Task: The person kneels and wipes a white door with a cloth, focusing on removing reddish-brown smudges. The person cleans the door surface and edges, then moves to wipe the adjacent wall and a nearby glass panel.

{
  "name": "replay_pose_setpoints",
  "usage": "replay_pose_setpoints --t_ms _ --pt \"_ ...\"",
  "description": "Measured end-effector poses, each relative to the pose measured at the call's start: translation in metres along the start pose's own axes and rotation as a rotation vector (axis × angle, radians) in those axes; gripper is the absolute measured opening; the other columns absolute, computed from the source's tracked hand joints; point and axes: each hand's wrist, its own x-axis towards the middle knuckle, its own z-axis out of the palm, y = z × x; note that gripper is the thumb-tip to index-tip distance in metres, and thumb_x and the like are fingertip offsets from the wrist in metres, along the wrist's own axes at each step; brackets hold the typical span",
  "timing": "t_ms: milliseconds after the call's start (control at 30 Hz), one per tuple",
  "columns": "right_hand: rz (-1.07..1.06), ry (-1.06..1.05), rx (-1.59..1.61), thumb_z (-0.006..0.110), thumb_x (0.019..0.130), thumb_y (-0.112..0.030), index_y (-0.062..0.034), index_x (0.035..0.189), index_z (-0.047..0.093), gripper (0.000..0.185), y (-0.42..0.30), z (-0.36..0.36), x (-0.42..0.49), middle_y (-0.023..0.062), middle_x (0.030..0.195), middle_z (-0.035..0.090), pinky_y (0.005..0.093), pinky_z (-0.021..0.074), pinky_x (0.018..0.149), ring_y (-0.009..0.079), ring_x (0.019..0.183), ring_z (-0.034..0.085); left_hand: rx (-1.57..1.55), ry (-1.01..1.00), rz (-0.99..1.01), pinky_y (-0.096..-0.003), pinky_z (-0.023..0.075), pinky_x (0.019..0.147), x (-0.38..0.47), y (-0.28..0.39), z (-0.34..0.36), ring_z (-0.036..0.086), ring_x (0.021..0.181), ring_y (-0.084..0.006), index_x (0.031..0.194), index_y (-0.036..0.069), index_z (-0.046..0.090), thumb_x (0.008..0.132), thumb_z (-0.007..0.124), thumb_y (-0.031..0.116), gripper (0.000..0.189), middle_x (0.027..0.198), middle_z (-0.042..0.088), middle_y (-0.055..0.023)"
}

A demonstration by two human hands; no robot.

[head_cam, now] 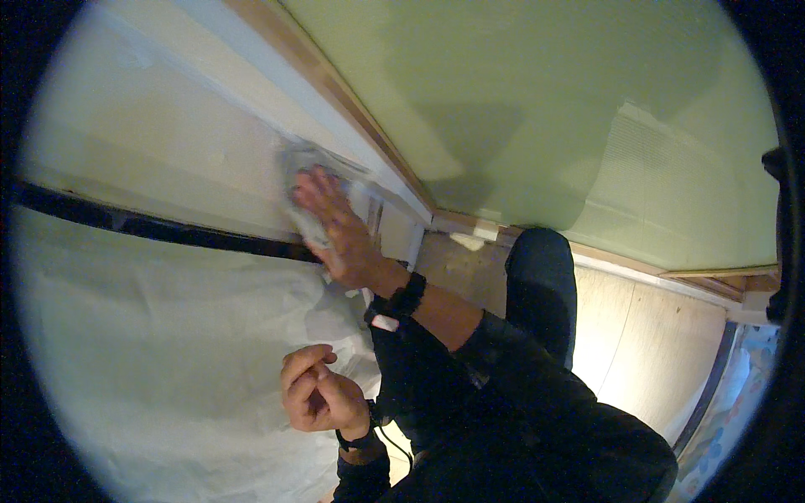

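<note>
My right hand (pixel 343 236) lies nearly flat, fingers spread, on a pale, crumpled cloth (pixel 308 220) that it presses against a whitish panel (pixel 170 138). Motion blurs the cloth and fingertips, and the palm hides part of the cloth. Just below runs a dark strip (pixel 170 232) along the panel's edge. Lower down, my left hand (pixel 324 393) is held in front of a white sheet (pixel 157 352), its fingers curled in and nothing visible in them. Both wrists wear black bands; the right one carries a small light-coloured tag (pixel 385 322).
Green wallboard (pixel 503 75) with a mesh-textured patch (pixel 654 182) rises beyond a wooden strip (pixel 352 94). My dark-trousered knee (pixel 541 276) is close to its lower edge. Wooden flooring (pixel 648 333) shows at right, near a patterned covering (pixel 723 427).
</note>
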Motion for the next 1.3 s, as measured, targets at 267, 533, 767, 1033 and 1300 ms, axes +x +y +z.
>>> replay_pose_setpoints --t_ms 267,533,767,1033,1300 --pt "0.686 0.170 0.203 0.048 0.099 -0.004 -0.0028 0.157 0.024 0.063 0.061 0.013 -0.117 0.0204 0.163 0.026 0.0382 0.0192 0.122 0.0321 0.151 0.024 0.155 -0.255 -0.172 -0.0327 0.0558 0.063 -0.009 -0.009 0.006 0.067 0.080 -0.0265 0.082 0.000 0.059 0.092 0.060 0.001 0.010 0.096 0.071 -0.0201" --pt "-0.047 0.118 0.038 0.065 0.083 0.006 -0.0040 0.157 0.027 0.083 -0.018 0.003 0.021 0.0166 0.164 0.024 0.0444 0.0181 0.123 0.0310 0.153 0.023 0.235 -0.238 -0.200 -0.0316 0.0545 0.069 -0.012 -0.025 -0.001 0.067 0.085 -0.0255 0.088 0.001 0.062 0.094 0.062 0.004 0.007 0.102 0.071 -0.0181" --pt "0.672 0.225 0.198 0.057 0.099 -0.015 -0.0040 0.153 0.034 0.060 0.036 0.021 -0.095 0.0198 0.157 0.036 0.0437 0.0279 0.118 0.0352 0.144 0.035 0.357 -0.313 -0.379 -0.0290 0.0530 0.070 -0.024 -0.044 0.010 0.069 0.081 -0.0227 0.094 -0.004 0.068 0.088 0.060 -0.004 0.010 0.096 0.073 -0.0142" --pt "0.753 -0.160 -0.385 0.046 0.106 -0.019 -0.0003 0.142 0.045 0.041 0.020 0.029 -0.097 0.0199 0.106 0.063 0.0456 0.0443 0.087 0.0306 0.099 0.057 0.297 -0.200 -0.291 -0.0314 0.0525 0.067 -0.021 -0.030 0.001 0.068 0.083 -0.0244 0.101 -0.001 0.066 0.091 0.058 0.000 0.012 0.100 0.072 -0.0176" --pt "0.953 0.411 0.212 0.047 0.105 -0.033 0.0061 0.132 0.053 0.048 -0.032 0.039 -0.043 0.0241 0.105 0.067 0.0496 0.0475 0.079 0.0368 0.086 0.063 0.157 -0.080 -0.110 -0.0296 0.0512 0.063 0.002 -0.014 -0.007 0.065 0.079 -0.0230 0.102 -0.004 0.062 0.094 0.058 -0.001 0.009 0.098 0.070 -0.0185"
